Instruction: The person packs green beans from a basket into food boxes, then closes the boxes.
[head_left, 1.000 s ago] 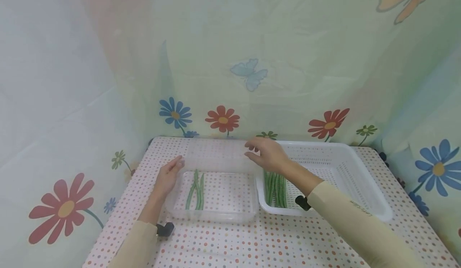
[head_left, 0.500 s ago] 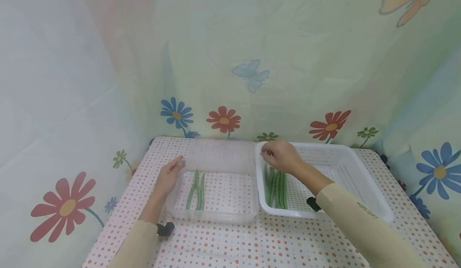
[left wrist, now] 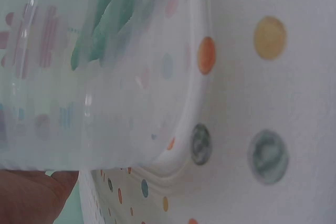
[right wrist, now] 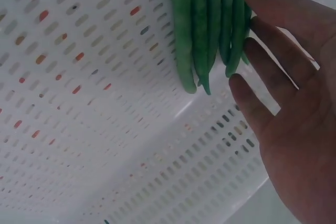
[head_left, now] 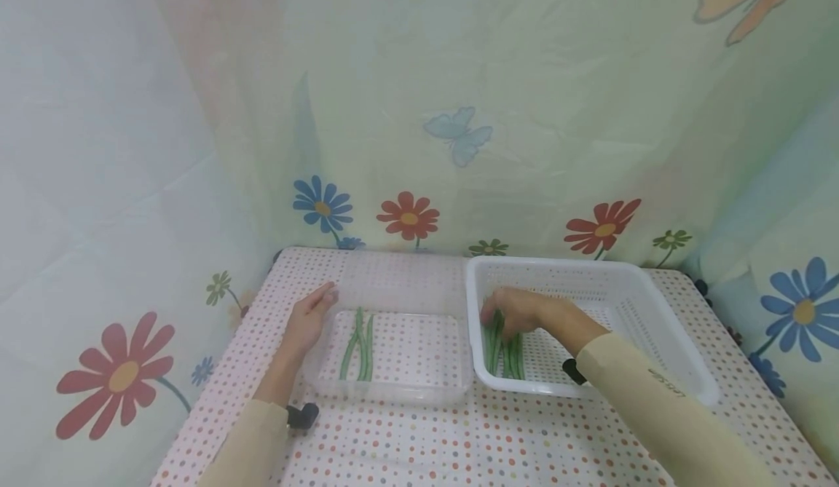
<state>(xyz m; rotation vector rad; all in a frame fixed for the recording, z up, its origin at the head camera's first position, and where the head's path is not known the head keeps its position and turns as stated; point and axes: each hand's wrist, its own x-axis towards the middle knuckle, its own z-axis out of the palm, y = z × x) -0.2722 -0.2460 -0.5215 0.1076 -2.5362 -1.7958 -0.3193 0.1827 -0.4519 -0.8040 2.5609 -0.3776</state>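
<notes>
Polka-dot tablecloth (head_left: 406, 447) underlay green beans (right wrist: 199, 24) in a white perforated basket (right wrist: 105, 95).
Beans looked light, snappable, likely best pinched mid-length; right hand (head_left: 519, 311) touched them unclenched, left hand (head_left: 306, 322) rested uncurled.

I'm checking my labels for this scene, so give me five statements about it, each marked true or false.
1. The right hand is at the green beans in the white basket. True.
2. The left hand is beside the clear container. True.
3. The clear container holds no green beans. False: some lie in it.
4. In the head view, the basket stands left of the container. False: it stands right.
5. The tabletop has coloured dots. True.
</notes>
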